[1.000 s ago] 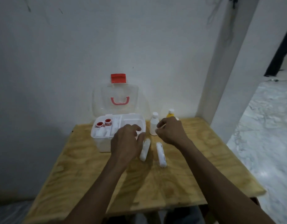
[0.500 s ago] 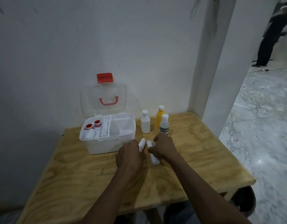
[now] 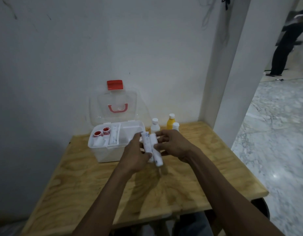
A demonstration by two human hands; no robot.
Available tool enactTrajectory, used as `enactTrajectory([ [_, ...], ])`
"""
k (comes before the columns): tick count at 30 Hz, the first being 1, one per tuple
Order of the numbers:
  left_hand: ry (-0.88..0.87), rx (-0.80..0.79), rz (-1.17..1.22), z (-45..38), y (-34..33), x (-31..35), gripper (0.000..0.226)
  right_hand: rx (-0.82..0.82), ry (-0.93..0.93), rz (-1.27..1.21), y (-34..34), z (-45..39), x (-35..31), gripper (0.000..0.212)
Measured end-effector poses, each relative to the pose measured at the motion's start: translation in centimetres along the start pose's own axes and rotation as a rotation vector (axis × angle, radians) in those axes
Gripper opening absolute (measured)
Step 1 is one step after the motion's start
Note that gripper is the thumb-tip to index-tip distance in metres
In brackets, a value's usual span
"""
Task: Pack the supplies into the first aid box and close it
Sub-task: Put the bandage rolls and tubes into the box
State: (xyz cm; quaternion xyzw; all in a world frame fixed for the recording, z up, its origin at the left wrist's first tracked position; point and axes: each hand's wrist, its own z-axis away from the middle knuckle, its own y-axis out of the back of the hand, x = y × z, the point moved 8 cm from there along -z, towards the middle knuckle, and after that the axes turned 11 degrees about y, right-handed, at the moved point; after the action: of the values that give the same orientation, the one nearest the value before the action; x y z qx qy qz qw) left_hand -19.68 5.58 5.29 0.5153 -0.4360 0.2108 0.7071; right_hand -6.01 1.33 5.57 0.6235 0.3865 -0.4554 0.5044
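The white first aid box (image 3: pixel 103 155) stands open at the back left of the wooden table (image 3: pixel 89 181), its clear lid (image 3: pixel 113 103) with a red latch leaning upright toward the wall. Two red-rimmed tape rolls (image 3: pixel 101 132) and wrapped items lie in its tray. My left hand (image 3: pixel 135 156) grips one white bandage roll (image 3: pixel 146 143), and my right hand (image 3: pixel 173 144) grips a second roll (image 3: pixel 157 156). Both rolls are held side by side above the table, just right of the box. A white bottle (image 3: pixel 155 126), a yellow bottle (image 3: pixel 171 121) and a third bottle (image 3: pixel 175 126) stand behind my hands.
A white wall runs behind the table and a white pillar (image 3: pixel 232 65) rises at its back right corner. Marble floor (image 3: pixel 275 133) lies to the right, where a person in dark clothes (image 3: pixel 285 45) stands far off.
My hands have closed on the two bandage rolls that lay on the table and lifted them together, up and toward the box.
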Motion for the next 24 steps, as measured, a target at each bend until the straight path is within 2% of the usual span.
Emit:
enactTrajectory([
  [4,-0.102,0.064,0.021,0.2,4.3,2.7,0.077,-0.032,0.16,0.023,-0.6,-1.4,-4.7,0.054],
  [8,-0.134,0.168,-0.031,-0.6,8.6,4.3,0.058,-0.034,0.281,0.163,-1.5,-3.5,-8.4,0.055],
  [14,-0.166,0.334,-0.151,-2.7,12.9,4.1,0.023,0.112,0.457,0.393,-2.3,-5.8,-11.3,0.042],
  [18,-0.172,0.297,-0.312,-4.4,11.7,3.1,0.01,0.069,0.457,0.475,-3.9,-7.0,-10.0,0.038],
  [24,-0.141,0.208,-0.392,-6.7,9.4,0.7,0.021,-0.012,0.339,0.575,-5.2,-8.9,-6.4,0.038],
])
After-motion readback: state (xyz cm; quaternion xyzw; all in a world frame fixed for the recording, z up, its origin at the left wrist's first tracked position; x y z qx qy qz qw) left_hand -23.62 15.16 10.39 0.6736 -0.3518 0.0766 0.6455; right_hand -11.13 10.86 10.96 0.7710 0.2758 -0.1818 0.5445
